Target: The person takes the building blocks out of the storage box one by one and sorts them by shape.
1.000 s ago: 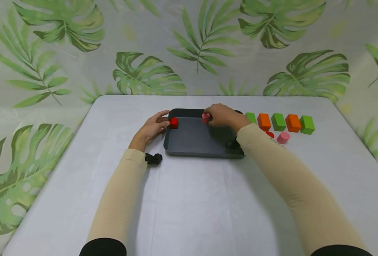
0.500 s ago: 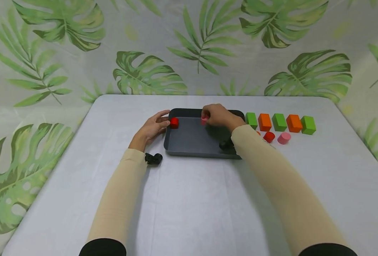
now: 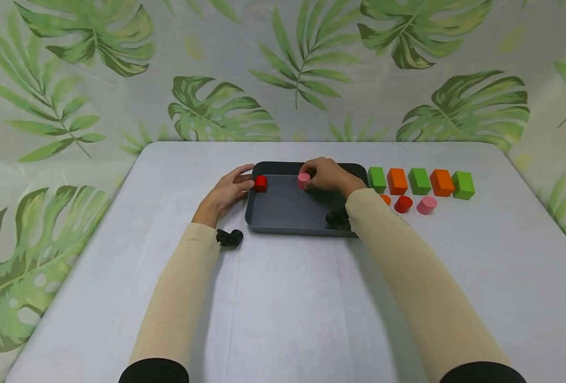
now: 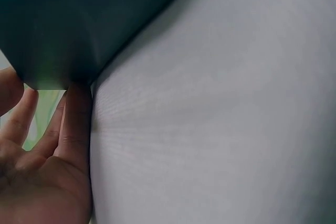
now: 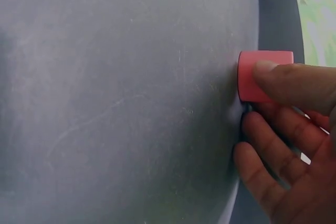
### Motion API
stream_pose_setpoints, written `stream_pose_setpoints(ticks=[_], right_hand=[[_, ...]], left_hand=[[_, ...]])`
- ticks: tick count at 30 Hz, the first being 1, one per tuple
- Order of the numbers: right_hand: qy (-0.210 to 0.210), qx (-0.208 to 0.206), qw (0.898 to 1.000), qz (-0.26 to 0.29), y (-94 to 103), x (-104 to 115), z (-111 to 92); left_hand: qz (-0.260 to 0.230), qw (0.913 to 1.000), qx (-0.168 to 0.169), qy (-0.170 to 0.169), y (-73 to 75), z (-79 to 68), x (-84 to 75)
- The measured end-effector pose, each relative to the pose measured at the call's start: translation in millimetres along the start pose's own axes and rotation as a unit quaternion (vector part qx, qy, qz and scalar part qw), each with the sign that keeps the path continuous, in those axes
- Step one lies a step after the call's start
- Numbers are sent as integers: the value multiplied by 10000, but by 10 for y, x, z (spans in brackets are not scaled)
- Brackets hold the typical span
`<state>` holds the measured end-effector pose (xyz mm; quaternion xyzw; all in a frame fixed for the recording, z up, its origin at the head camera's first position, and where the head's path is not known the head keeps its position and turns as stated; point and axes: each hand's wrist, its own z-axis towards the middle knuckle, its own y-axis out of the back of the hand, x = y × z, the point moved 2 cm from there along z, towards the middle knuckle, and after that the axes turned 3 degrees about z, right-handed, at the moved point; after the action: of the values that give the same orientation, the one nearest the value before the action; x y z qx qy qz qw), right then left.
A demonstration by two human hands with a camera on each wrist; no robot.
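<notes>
In the head view a dark grey tray (image 3: 283,213) lies on the table, with a red block (image 3: 261,184) at its back left. My right hand (image 3: 328,174) pinches a pink cylinder block (image 3: 304,181) between thumb and fingers, at the tray's back wall. The right wrist view shows the thumb on the side of the pink cylinder (image 5: 252,85), which stands on the tray floor. My left hand (image 3: 227,191) touches the tray's left edge with its fingers extended. In the left wrist view its fingertips meet the tray's outer wall (image 4: 68,35).
To the right of the tray stands a row of green blocks (image 3: 419,181) and orange blocks (image 3: 397,181). In front of the row are a red cylinder (image 3: 403,204), a pink cylinder (image 3: 426,205) and an orange piece (image 3: 385,199) partly hidden by the right sleeve. White cloth covers the table (image 3: 283,298).
My right hand has moved a little left and nearer with the pink cylinder, uncovering more of the red cylinder and the orange piece. The left hand has stayed at the tray's edge.
</notes>
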<state>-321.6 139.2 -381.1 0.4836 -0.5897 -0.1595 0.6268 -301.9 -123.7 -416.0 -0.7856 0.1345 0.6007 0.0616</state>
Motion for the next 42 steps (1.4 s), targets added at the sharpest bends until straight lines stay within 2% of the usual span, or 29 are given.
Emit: stream_pose_setpoints(ticks=[14, 22, 29, 33, 42], right_hand=[[-137, -30, 9999, 56, 15, 16, 3], [171, -208, 9993, 242, 194, 25, -111], [587, -461, 9971, 179, 459, 50, -460], [653, -545, 9960, 266, 562, -9, -721], [189, -835, 9963, 40, 787, -293, -1349]], left_hand=[[-22, 10000, 29, -3, -4, 0, 2], [-23, 10000, -9, 28, 4, 0, 0], [16, 10000, 16, 43, 10, 6, 9], [-37, 10000, -6, 23, 11, 12, 13], [-71, 10000, 16, 46, -14, -5, 10]])
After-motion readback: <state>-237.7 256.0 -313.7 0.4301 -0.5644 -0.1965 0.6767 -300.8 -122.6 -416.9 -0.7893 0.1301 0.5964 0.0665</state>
